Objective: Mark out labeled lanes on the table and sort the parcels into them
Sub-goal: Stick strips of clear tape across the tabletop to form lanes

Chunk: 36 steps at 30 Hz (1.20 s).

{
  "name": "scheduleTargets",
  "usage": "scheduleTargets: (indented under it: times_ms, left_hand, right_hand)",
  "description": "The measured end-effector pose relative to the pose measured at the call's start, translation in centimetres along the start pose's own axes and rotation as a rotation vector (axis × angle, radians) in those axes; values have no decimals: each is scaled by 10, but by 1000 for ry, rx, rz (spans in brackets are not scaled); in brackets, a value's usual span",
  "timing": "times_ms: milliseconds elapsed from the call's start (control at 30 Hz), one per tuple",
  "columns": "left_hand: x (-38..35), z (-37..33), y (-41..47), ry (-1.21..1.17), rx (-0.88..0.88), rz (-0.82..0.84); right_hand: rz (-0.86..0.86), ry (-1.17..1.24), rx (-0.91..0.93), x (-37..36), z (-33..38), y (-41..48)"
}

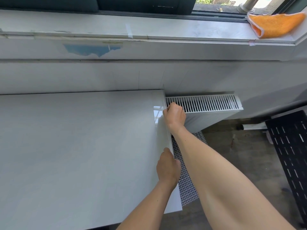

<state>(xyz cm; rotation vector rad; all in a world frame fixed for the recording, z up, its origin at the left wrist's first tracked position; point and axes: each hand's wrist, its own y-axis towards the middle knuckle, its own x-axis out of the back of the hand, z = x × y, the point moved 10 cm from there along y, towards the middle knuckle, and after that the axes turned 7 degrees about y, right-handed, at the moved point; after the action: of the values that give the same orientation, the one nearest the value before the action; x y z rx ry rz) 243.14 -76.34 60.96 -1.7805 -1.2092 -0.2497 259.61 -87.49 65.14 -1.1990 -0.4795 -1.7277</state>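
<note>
— Where are the hands?

— Both are at the right edge of the table [74,146]. The right hand [175,114] is at the far corner, just beside the radiator [204,103], and its fingers are curled tight into a fist. Perhaps it pinches something thin, but I cannot tell.

— And the left hand [167,166]?

— It is nearer to us, on the same edge. The thumb lies along the top and the fingers go down over the side, so its grip is hidden from me.

— What is around?

— A white mesh [187,188] is on the floor under the arms. An orange cloth [274,24] lies on the sill [166,30].
</note>
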Motion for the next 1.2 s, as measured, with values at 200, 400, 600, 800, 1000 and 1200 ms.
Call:
scheduleTargets:
  times_ms: [200,400,600,800,1000,1200]
  left_hand:
    - [1,2,-1,-10,9,-6]
    - [3,3,-3,-10,-1,-5]
    - [-2,1,0,-25,-2,24]
    - [13,9,11,-48,-3,-16]
    - [12,9,17,-42,-9,67]
    - [10,3,14,-84,-10,89]
  right_hand:
    - [-7,7,-3,1,0,-1]
    - [-7,-22,11,1,2,-1]
    - [7,-25,6,5,-2,1]
    - [25,-18,16,8,-3,1]
    - [28,-41,11,8,-2,0]
    - [32,-52,15,9,0,-1]
